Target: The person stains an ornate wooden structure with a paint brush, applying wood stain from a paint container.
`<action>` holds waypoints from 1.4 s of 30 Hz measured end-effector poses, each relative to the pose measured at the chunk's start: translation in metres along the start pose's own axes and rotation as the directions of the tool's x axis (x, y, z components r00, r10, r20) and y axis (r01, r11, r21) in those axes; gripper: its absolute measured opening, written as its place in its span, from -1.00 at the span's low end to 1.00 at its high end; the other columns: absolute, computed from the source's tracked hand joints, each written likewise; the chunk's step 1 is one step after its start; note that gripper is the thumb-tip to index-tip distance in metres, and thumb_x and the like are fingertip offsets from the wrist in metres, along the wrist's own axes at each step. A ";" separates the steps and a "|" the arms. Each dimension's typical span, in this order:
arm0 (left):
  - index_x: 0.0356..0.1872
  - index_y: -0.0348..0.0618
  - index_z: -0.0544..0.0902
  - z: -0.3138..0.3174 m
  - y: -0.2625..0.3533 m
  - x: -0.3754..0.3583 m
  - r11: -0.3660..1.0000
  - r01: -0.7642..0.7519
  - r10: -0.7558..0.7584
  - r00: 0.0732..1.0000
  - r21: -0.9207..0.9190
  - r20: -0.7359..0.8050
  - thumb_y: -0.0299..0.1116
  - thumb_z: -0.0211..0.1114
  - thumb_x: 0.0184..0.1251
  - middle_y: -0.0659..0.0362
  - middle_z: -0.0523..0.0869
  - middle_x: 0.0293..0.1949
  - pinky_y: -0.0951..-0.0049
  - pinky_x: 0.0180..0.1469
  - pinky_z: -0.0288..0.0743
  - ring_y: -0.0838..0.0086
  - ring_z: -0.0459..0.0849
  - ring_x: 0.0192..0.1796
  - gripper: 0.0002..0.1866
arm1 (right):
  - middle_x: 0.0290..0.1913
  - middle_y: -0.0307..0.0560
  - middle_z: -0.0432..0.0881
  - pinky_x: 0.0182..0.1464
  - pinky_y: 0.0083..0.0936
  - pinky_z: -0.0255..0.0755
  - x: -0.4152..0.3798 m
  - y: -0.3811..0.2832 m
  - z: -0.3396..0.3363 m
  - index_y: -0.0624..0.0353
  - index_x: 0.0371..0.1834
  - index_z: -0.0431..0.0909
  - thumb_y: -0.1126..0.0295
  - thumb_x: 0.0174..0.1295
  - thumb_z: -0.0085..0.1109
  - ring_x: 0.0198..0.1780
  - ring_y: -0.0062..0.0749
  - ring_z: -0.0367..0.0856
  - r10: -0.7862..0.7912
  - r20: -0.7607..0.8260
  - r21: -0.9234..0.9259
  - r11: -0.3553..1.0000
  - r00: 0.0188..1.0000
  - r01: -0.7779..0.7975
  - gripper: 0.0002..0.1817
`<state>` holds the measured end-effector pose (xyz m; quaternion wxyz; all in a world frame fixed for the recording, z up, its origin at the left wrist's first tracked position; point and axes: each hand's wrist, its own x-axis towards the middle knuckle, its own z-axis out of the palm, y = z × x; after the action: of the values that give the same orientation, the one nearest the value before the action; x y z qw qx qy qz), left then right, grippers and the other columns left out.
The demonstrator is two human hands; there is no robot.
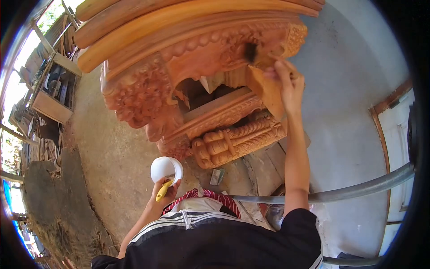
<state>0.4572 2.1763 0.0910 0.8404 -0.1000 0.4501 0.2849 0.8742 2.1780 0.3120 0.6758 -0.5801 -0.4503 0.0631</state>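
Note:
My left hand (pixel 172 190) is closed around a white bowl (pixel 160 168), held low in front of my body. A tool with a yellow handle (pixel 164 190) is gripped against the bowl in the same hand; its far end is not clear. My right hand (pixel 289 78) reaches up to the right side of a large carved wooden piece of furniture (pixel 192 62). Its fingers are closed on a paintbrush (pixel 250 53), whose dark bristles are at the carved apron. Motion smears the brush, and most of its handle is hard to see.
A carved scroll-like wooden part (pixel 237 143) lies at the furniture's base. Near it on the floor is a small box-like block (pixel 217 176). A grey pipe (pixel 358 188) crosses at my right. A wooden cabinet (pixel 53 105) and a dark slab (pixel 62 201) stand left.

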 end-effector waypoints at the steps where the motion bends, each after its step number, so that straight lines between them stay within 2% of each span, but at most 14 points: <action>1: -0.21 -0.32 0.38 -0.002 0.001 -0.003 1.000 -0.002 0.002 1.000 0.002 -0.003 -0.38 0.05 0.20 -0.06 0.59 -0.23 0.47 -0.35 0.68 0.14 0.66 -0.19 -0.78 | -0.31 0.03 0.64 -0.17 -0.53 0.52 -0.013 -0.014 0.010 0.39 -0.11 0.56 0.31 0.30 0.01 -0.31 -0.37 0.65 0.072 0.147 0.188 0.977 0.987 -0.099 -0.68; 5: -0.14 -0.29 0.37 -0.018 0.011 -0.005 1.000 0.003 -0.003 1.000 -0.001 -0.024 -0.34 0.03 0.23 -0.06 0.57 -0.17 0.45 -0.32 0.68 0.14 0.65 -0.15 -0.74 | -0.35 0.01 0.64 -0.19 -0.64 0.44 -0.042 -0.002 0.037 0.36 -0.07 0.55 0.29 0.30 0.05 -0.28 -0.45 0.64 0.057 -0.126 0.211 0.977 0.990 -0.029 -0.68; 7: -0.14 -0.29 0.37 -0.025 0.015 -0.007 1.000 0.019 -0.019 1.000 -0.015 -0.016 -0.34 0.03 0.23 -0.06 0.56 -0.16 0.47 -0.32 0.68 0.15 0.65 -0.14 -0.74 | -0.31 0.02 0.64 -0.15 -0.63 0.43 -0.060 -0.003 0.057 0.35 -0.04 0.54 0.30 0.31 0.04 -0.23 -0.43 0.64 -0.344 -0.040 -0.343 0.886 0.938 0.311 -0.67; 8: -0.14 -0.28 0.37 -0.028 0.018 -0.009 0.999 0.032 -0.032 0.999 -0.023 -0.011 -0.34 0.03 0.23 -0.06 0.56 -0.15 0.48 -0.32 0.68 0.15 0.64 -0.14 -0.74 | -0.31 0.02 0.64 -0.15 -0.63 0.43 -0.073 -0.013 0.065 0.35 -0.04 0.54 0.30 0.31 0.04 -0.23 -0.43 0.64 -0.347 -0.030 -0.333 0.888 0.937 0.318 -0.67; 10: -0.17 -0.30 0.37 -0.030 0.022 -0.018 1.000 -0.007 0.007 1.000 -0.008 -0.027 -0.35 0.04 0.22 -0.05 0.56 -0.19 0.50 -0.33 0.68 0.15 0.65 -0.14 -0.76 | -0.23 0.06 0.64 -0.09 -0.54 0.43 -0.104 -0.040 0.077 0.36 -0.03 0.54 0.30 0.30 0.05 -0.13 -0.36 0.62 0.179 0.203 0.150 0.966 0.963 -0.212 -0.67; 11: -0.20 -0.30 0.37 -0.036 0.025 -0.017 1.000 -0.017 0.017 1.000 0.008 -0.008 -0.36 0.04 0.22 -0.05 0.57 -0.20 0.51 -0.33 0.68 0.15 0.65 -0.15 -0.77 | -0.23 0.06 0.64 -0.09 -0.54 0.43 -0.106 -0.038 0.083 0.36 -0.03 0.54 0.30 0.30 0.05 -0.13 -0.36 0.62 0.186 0.212 0.145 0.965 0.960 -0.219 -0.67; 13: -0.28 -0.29 0.38 -0.043 0.029 -0.020 1.000 -0.024 0.023 0.999 0.016 0.034 -0.38 0.04 0.21 -0.04 0.58 -0.24 0.52 -0.34 0.68 0.16 0.66 -0.17 -0.83 | -0.16 0.07 0.64 -0.07 -0.52 0.41 -0.104 -0.032 0.094 0.32 -0.03 0.55 0.34 0.29 0.05 -0.07 -0.37 0.60 0.077 -0.153 0.233 0.972 0.985 -0.039 -0.70; 17: -0.30 -0.29 0.37 -0.051 0.039 -0.026 1.000 0.000 0.000 1.000 -0.023 0.007 -0.39 0.04 0.21 -0.04 0.58 -0.25 0.51 -0.33 0.68 0.15 0.66 -0.16 -0.84 | -0.14 0.06 0.64 -0.06 -0.52 0.42 -0.140 -0.053 0.116 0.34 -0.03 0.54 0.39 0.28 0.03 -0.08 -0.42 0.60 -0.176 0.064 -0.121 0.976 0.982 0.183 -0.71; 20: -0.29 -0.30 0.37 -0.062 0.043 -0.031 1.000 0.010 -0.010 1.000 -0.020 0.013 -0.39 0.04 0.21 -0.05 0.58 -0.24 0.50 -0.33 0.68 0.14 0.66 -0.15 -0.83 | -0.22 0.03 0.66 -0.10 -0.57 0.44 -0.174 -0.065 0.130 0.35 -0.02 0.51 0.38 0.30 0.01 -0.21 -0.45 0.65 0.043 0.164 0.065 0.996 0.986 -0.054 -0.71; 24: -0.23 -0.32 0.37 -0.081 0.052 -0.026 0.999 -0.018 0.019 0.999 -0.029 0.049 -0.38 0.04 0.21 -0.07 0.58 -0.20 0.48 -0.33 0.69 0.13 0.66 -0.14 -0.79 | -0.25 0.09 0.64 -0.14 -0.50 0.54 -0.196 -0.030 0.150 0.44 0.01 0.44 0.39 0.33 -0.04 -0.23 -0.29 0.67 0.255 0.072 0.390 0.883 0.964 -0.263 -0.67; 25: -0.21 -0.32 0.37 -0.086 0.054 -0.023 0.999 -0.022 0.023 0.998 -0.025 0.053 -0.38 0.04 0.21 -0.07 0.58 -0.20 0.47 -0.33 0.69 0.13 0.65 -0.14 -0.78 | -0.27 0.10 0.63 -0.15 -0.47 0.57 -0.204 -0.006 0.154 0.45 -0.05 0.45 0.36 0.32 -0.02 -0.26 -0.27 0.67 0.332 0.103 0.322 0.881 0.937 -0.348 -0.68; 32: -0.25 -0.30 0.36 -0.090 0.063 -0.042 0.997 -0.017 0.018 1.000 -0.075 0.011 -0.41 0.01 0.20 -0.05 0.58 -0.22 0.50 -0.38 0.68 0.15 0.66 -0.14 -0.82 | -0.30 0.11 0.61 -0.14 -0.44 0.58 -0.217 0.008 0.176 0.39 -0.11 0.42 0.38 0.29 0.00 -0.27 -0.24 0.67 0.507 -0.021 0.689 0.631 0.861 -0.355 -0.74; 36: -0.17 -0.37 0.34 -0.099 0.071 -0.035 0.996 0.025 -0.022 0.999 -0.080 0.041 -0.39 0.01 0.21 -0.09 0.57 -0.21 0.48 -0.38 0.68 0.10 0.65 -0.13 -0.75 | -0.30 0.15 0.60 -0.10 -0.41 0.57 -0.228 0.031 0.181 0.37 -0.16 0.41 0.39 0.27 0.02 -0.27 -0.21 0.67 0.582 -0.083 0.528 0.714 0.809 -0.460 -0.77; 42: -0.09 -0.40 0.32 -0.098 0.077 -0.036 0.995 -0.006 0.005 1.000 -0.100 -0.011 -0.38 0.00 0.22 -0.10 0.55 -0.13 0.46 -0.35 0.68 0.09 0.63 -0.10 -0.69 | -0.33 0.05 0.67 -0.20 -0.54 0.50 -0.236 0.006 0.194 0.33 -0.14 0.54 0.33 0.31 0.00 -0.32 -0.32 0.68 0.334 -0.118 0.329 0.902 0.935 -0.281 -0.74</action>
<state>0.3294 2.1833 0.0712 0.8311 -0.1421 0.4401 0.3088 0.6062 2.1779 0.1653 0.7752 -0.5352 -0.2779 0.1883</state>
